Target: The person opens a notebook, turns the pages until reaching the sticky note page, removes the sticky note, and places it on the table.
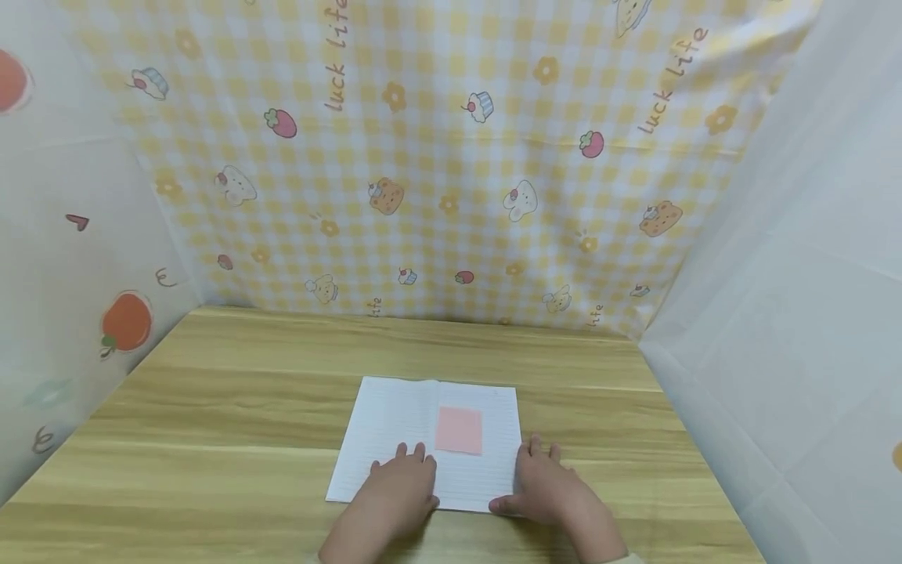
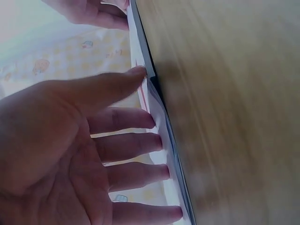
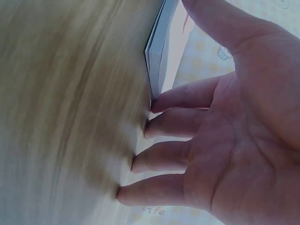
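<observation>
An open notebook (image 1: 384, 415) with ruled white pages lies flat on the table. On its right page is a square pink sticky note (image 1: 459, 431). My left hand (image 1: 402, 487) rests its fingertips on the left page, thumb near the bottom of the fold; the left wrist view shows the fingers spread and nearly straight. Beside the notebook's right edge is my right hand (image 1: 546, 487), its thumb at the lower right corner. In the right wrist view its fingertips (image 3: 125, 194) touch the wood, and the index finger meets the edge of the page stack (image 3: 161, 61).
The wood-grain table (image 1: 190, 423) extends on both sides of the notebook and behind it. A yellow checked cloth (image 1: 437, 164) hangs along the back. White sheets enclose the left side (image 1: 77, 258) and the right side (image 1: 789, 313).
</observation>
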`<action>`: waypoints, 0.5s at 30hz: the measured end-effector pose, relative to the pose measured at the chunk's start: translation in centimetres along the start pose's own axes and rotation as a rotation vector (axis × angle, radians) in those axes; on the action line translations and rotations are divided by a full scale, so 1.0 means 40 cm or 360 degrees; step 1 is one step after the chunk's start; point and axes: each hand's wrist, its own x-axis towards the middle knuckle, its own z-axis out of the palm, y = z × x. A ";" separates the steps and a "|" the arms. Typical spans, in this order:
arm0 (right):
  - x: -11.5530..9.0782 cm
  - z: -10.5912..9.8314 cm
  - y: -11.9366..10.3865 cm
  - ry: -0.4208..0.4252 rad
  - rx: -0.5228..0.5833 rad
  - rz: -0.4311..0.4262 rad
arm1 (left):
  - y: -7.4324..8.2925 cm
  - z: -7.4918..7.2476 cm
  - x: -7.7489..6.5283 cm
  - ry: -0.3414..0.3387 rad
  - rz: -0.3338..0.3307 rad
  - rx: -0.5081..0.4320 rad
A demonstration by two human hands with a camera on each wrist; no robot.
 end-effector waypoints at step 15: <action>0.001 0.001 -0.118 0.0478 -0.0987 -0.0752 | -0.002 0.004 0.010 -0.0001 -0.0008 0.0002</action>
